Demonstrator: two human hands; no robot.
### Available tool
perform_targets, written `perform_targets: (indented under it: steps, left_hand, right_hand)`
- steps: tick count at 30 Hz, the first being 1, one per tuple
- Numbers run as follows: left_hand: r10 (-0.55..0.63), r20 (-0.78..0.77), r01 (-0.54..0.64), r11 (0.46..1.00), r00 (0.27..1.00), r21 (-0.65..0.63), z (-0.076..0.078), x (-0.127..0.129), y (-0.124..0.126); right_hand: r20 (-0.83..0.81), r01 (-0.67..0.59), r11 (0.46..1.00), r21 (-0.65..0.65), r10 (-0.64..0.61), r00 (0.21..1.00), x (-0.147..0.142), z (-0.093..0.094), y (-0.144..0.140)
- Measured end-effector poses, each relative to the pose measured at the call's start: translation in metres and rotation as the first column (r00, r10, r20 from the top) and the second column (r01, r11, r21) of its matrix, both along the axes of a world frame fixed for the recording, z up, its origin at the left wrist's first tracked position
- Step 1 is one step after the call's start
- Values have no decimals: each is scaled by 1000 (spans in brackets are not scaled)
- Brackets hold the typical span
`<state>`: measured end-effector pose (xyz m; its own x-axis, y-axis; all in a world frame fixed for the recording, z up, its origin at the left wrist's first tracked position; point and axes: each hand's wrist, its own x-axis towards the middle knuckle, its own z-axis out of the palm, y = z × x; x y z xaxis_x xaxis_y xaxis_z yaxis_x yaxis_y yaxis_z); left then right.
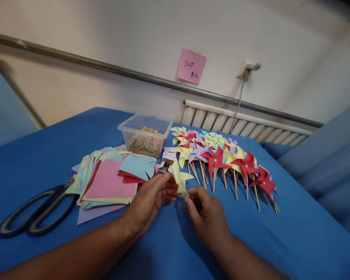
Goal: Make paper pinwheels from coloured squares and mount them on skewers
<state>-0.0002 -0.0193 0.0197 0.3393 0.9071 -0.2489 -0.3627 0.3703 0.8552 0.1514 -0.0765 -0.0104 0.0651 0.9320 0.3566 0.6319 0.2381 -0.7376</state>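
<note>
The right hand [207, 214] pinches a yellow pinwheel [178, 175], left hand [148, 199] cupped open beside it; tub [130, 137] at eleven o'clock, papers [112, 179] nine, standing pinwheels [215, 160] two.

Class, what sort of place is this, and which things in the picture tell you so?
Probably an indoor craft work area: a pile of coloured paper squares and many paper pinwheels share a blue table, with a radiator behind.
</note>
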Motion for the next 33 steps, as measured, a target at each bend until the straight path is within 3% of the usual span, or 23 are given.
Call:
perform_targets:
  steps: [4, 8, 11, 16, 19, 28, 33]
  left_hand:
    - [38, -52, -36, 999, 998, 37, 2, -3, 2]
    - [179, -253, -129, 971, 951, 201, 4, -6, 5]
    - [228, -318, -154, 959, 920, 240, 4, -6, 8]
    - [158, -262, -106, 974, 952, 202, 0, -4, 9]
    - [104, -237, -67, 985, 966, 159, 0, -4, 9]
    - [71, -256, -40, 991, 964, 125, 1, -5, 9]
    - [33, -238, -14, 997, 971, 79, -2, -7, 15]
  right_hand:
    - [-349, -4, 997, -83, -25, 937, 0, -4, 8]
    - [-680, -103, 980, -171, -41, 732, 2, -3, 18]
    - [-766, -156, 967, -203, -57, 640, 2, -1, 22]
    - [-814, -217, 949, -227, -62, 578, -2, -2, 22]
    - [-812, -234, 947, -220, -45, 582, -3, -3, 22]
    - [-694, -233, 960, -158, 60, 718, -8, -9, 21]
    - [-715, -242, 957, -158, 58, 697, -11, -11, 27]
